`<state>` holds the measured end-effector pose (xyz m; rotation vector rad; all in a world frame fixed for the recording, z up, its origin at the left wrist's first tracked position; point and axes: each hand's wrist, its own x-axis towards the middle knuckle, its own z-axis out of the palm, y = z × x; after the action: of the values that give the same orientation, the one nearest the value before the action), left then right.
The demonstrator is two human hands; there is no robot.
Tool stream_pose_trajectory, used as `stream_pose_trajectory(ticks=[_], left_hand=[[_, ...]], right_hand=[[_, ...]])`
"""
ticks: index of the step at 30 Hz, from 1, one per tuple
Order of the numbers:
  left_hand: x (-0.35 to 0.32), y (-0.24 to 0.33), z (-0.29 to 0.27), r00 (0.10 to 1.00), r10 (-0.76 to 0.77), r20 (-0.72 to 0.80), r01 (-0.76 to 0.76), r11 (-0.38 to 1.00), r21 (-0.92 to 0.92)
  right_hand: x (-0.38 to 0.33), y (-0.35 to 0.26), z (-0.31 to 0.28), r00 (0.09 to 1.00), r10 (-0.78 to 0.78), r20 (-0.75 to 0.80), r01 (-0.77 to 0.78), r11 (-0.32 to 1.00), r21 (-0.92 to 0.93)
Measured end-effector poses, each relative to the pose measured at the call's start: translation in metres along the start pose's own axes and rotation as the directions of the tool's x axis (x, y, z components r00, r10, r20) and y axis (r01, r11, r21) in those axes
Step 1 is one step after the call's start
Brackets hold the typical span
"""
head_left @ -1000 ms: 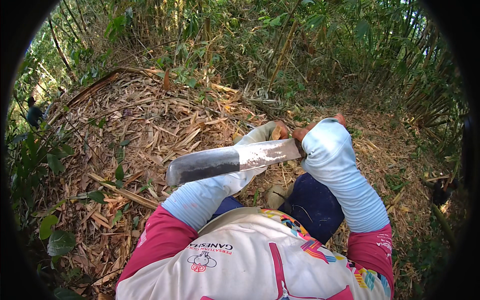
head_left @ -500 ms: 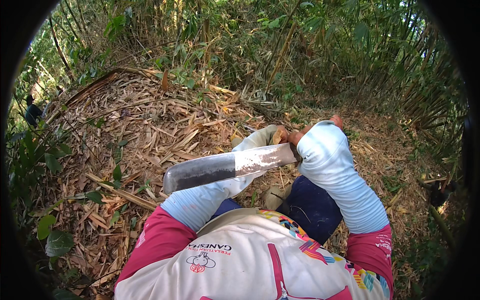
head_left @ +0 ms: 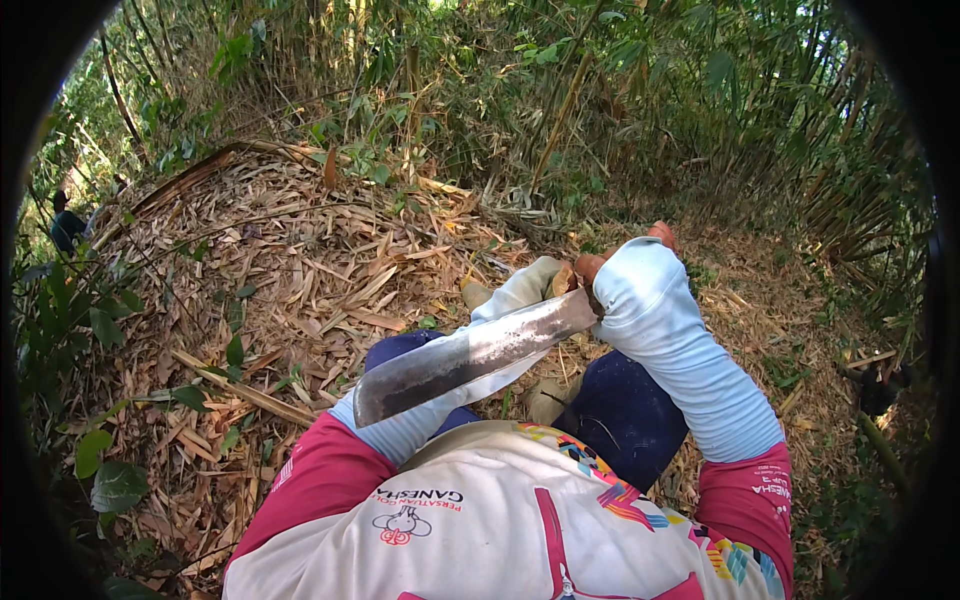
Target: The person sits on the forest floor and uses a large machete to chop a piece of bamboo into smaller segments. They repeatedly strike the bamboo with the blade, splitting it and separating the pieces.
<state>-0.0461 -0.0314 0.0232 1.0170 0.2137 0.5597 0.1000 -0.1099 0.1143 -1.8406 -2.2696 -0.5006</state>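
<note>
A machete (head_left: pixel 470 358) with a broad, worn metal blade slants down and left across my left forearm. My right hand (head_left: pixel 592 268) is closed at its upper end; the handle is hidden by my fingers and sleeve. Close beside it is my left hand (head_left: pixel 563 279), mostly covered by its pale cuff and the blade, so its finger pose and anything in it cannot be made out. Light blue sleeves cover both forearms. Below the blade show my dark blue trouser legs (head_left: pixel 625 415) and a tan shoe (head_left: pixel 546 400).
Dry bamboo leaves (head_left: pixel 270 270) form a mound at the left. A split stalk (head_left: pixel 245 390) lies across the litter. Dense bamboo (head_left: pixel 600 130) stands behind, with green plants (head_left: pixel 105 480) at the left edge. Another person (head_left: pixel 67 224) is at the far left. A dark object (head_left: pixel 880 388) sits at right.
The machete blade has tilted, its free end swinging lower and slightly right. Both hands stay close together, and more of my left trouser leg shows.
</note>
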Motion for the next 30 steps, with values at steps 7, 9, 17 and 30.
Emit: stream_pose_trajectory(ticks=[7, 9, 17, 30], left_hand=[[0.017, -0.062, -0.055, 0.958, 0.278, 0.063, -0.277, 0.960, -0.032], [-0.027, -0.013, -0.002, 0.966, 0.230, 0.119, -0.253, 0.745, 0.617], [-0.014, 0.011, -0.031, 0.949, 0.302, -0.086, -0.213, 0.822, 0.528], [0.012, -0.015, -0.022, 0.961, 0.276, -0.030, -0.247, 0.898, 0.365]], right_hand=[[0.031, 0.024, -0.007, 0.943, 0.150, 0.298, -0.098, 0.978, -0.184], [0.017, 0.061, -0.009, 0.762, 0.641, 0.091, -0.647, 0.760, 0.055], [-0.064, 0.162, -0.007, 0.478, 0.833, -0.279, -0.785, 0.548, 0.290], [-0.079, 0.018, 0.026, 0.838, 0.543, -0.051, -0.457, 0.750, 0.478]])
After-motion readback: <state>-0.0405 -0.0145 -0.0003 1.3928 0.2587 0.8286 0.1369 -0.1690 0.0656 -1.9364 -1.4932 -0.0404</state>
